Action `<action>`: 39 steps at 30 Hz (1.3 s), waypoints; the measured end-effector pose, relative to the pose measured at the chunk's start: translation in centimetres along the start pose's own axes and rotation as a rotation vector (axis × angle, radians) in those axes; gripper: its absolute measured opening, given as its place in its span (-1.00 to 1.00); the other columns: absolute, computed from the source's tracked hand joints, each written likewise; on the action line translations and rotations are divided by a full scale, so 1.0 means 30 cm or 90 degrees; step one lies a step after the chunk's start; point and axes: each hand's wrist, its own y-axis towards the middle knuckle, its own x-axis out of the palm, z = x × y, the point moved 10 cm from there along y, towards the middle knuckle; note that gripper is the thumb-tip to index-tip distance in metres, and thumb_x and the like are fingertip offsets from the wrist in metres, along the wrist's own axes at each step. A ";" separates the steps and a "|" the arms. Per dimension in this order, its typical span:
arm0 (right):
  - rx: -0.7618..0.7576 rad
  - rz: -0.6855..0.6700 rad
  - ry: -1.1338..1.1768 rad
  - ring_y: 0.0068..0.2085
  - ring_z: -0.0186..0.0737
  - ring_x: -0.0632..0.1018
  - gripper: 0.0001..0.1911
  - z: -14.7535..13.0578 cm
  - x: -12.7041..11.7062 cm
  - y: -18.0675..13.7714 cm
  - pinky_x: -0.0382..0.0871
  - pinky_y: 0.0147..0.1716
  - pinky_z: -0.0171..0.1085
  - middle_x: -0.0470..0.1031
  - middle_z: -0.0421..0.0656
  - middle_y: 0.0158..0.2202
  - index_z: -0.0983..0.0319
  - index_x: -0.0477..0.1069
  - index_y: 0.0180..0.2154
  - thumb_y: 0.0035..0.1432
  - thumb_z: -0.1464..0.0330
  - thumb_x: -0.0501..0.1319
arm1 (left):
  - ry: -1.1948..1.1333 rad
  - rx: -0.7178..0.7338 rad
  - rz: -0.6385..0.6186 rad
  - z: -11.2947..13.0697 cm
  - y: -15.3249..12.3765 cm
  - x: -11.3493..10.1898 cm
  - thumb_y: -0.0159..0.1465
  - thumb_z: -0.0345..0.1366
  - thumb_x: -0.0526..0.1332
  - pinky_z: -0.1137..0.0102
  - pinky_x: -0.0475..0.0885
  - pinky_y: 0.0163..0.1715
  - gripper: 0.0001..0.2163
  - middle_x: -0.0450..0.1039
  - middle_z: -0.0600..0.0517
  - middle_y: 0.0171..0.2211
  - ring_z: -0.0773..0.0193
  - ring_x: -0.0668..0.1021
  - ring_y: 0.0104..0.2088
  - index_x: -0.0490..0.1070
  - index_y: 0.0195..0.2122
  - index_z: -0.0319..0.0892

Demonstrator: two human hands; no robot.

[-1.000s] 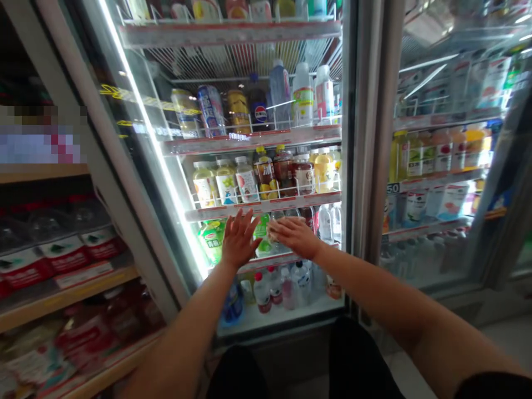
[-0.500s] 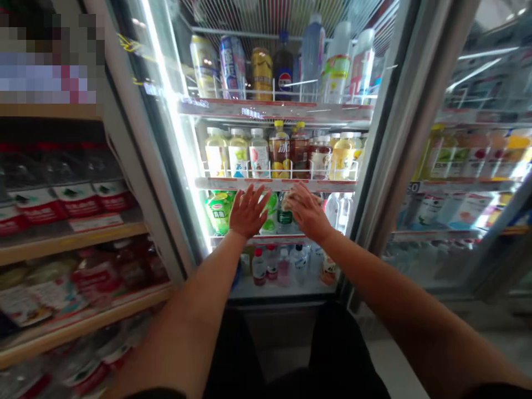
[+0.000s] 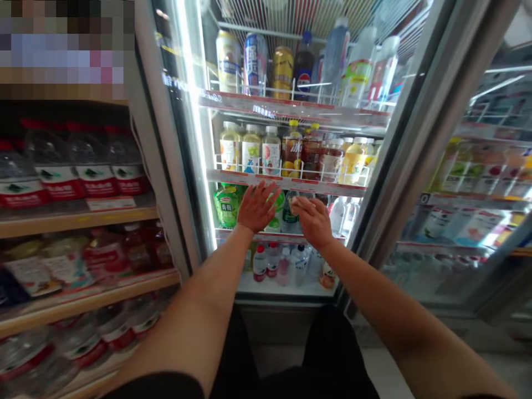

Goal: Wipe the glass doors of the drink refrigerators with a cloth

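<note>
My left hand (image 3: pixel 258 208) is open, palm forward with the fingers spread, before the third shelf of a lit drinks fridge. It covers part of the green bottles there; whether it touches the glass door I cannot tell. To its right, my right hand (image 3: pixel 315 220) is closed, with its fingertips on something small and pale (image 3: pixel 295 205) that I cannot make out. Behind that hand stands a dark-labelled bottle (image 3: pixel 290 213), partly hidden. A green pack (image 3: pixel 226 206) is left of my left hand. Reflections lie across the door glass (image 3: pixel 174 83).
Above my hands, a white wire rail fronts a shelf of tea and juice bottles (image 3: pixel 271 149). Cans (image 3: pixel 283 69) and tall bottles fill the top shelf. Small bottles (image 3: pixel 260 263) stand at the bottom. Wooden shelves (image 3: pixel 78 220) with red-labelled bottles flank the left; another fridge door frame (image 3: pixel 409 144) is at right.
The view has shifted, so the fridge sits a little further right. My left hand stays spread. The right hand has turned, its fingers drawn together around the small pale thing.
</note>
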 end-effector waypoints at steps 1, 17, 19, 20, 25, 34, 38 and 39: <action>-0.010 -0.005 0.005 0.11 -0.07 0.45 -0.62 -0.012 0.009 -0.014 0.33 0.21 -0.02 0.50 -0.15 0.19 0.08 0.54 0.07 0.37 0.45 0.07 | 0.001 0.000 0.000 0.001 0.000 -0.001 0.44 -0.17 0.00 -0.04 -0.16 0.44 -0.47 0.06 0.02 0.43 0.13 -0.04 0.47 0.00 0.43 0.07; -0.225 -0.176 0.049 0.06 -0.09 0.48 -0.66 -0.158 0.121 -0.101 0.49 0.07 -0.09 0.55 -0.09 0.10 0.14 0.53 0.08 0.31 0.46 0.20 | 0.028 0.014 0.035 0.008 -0.002 -0.017 0.42 -0.20 0.06 0.00 -0.17 0.45 -0.46 0.10 0.00 0.41 0.15 -0.04 0.47 0.04 0.42 0.04; -0.194 -0.141 0.045 0.06 -0.09 0.47 -0.67 -0.140 0.098 -0.072 0.47 0.10 -0.10 0.54 -0.08 0.12 0.17 0.52 0.08 0.34 0.45 0.16 | 0.018 0.002 0.022 0.001 -0.003 -0.009 0.42 -0.20 0.05 -0.01 -0.16 0.45 -0.47 0.12 -0.01 0.41 0.12 0.01 0.46 0.08 0.41 0.03; -0.168 -0.112 0.041 0.07 -0.09 0.46 -0.67 -0.125 0.079 -0.053 0.45 0.13 -0.10 0.52 -0.07 0.14 0.19 0.52 0.08 0.35 0.45 0.14 | 0.017 0.000 0.025 0.000 -0.003 -0.010 0.42 -0.20 0.05 -0.01 -0.15 0.45 -0.48 0.13 -0.01 0.40 0.12 0.02 0.46 0.09 0.41 0.03; -0.134 -0.074 0.025 0.09 -0.07 0.45 -0.65 -0.114 0.044 -0.029 0.46 0.12 -0.08 0.51 -0.10 0.16 0.16 0.52 0.09 0.36 0.46 0.11 | 0.008 0.004 0.046 0.003 -0.004 -0.019 0.42 -0.19 0.06 0.01 -0.15 0.45 -0.46 0.14 0.02 0.40 0.13 0.04 0.46 0.05 0.42 0.08; -0.043 0.055 0.027 0.14 -0.05 0.42 -0.64 -0.027 -0.076 0.086 0.37 0.20 -0.03 0.48 -0.03 0.17 0.20 0.54 0.05 0.38 0.48 0.05 | 0.057 0.033 0.078 0.022 -0.003 -0.045 0.41 -0.21 0.09 0.07 -0.20 0.46 -0.44 0.10 0.02 0.41 0.18 -0.07 0.47 0.04 0.43 0.01; -0.122 0.000 0.018 0.10 -0.07 0.45 -0.68 -0.057 -0.051 0.057 0.42 0.12 -0.07 0.51 -0.10 0.15 0.17 0.52 0.07 0.37 0.46 0.11 | 0.064 0.049 0.105 0.031 -0.001 -0.062 0.40 -0.22 0.10 0.10 -0.24 0.46 -0.41 0.09 0.03 0.42 0.20 -0.13 0.47 0.01 0.44 -0.01; -0.154 -0.028 0.014 0.08 -0.08 0.46 -0.69 -0.069 -0.040 0.052 0.43 0.09 -0.08 0.52 -0.12 0.14 0.16 0.52 0.06 0.37 0.45 0.14 | 0.063 0.049 0.102 0.030 -0.001 -0.061 0.40 -0.22 0.10 0.11 -0.24 0.47 -0.41 0.08 0.04 0.42 0.21 -0.13 0.47 0.00 0.44 0.00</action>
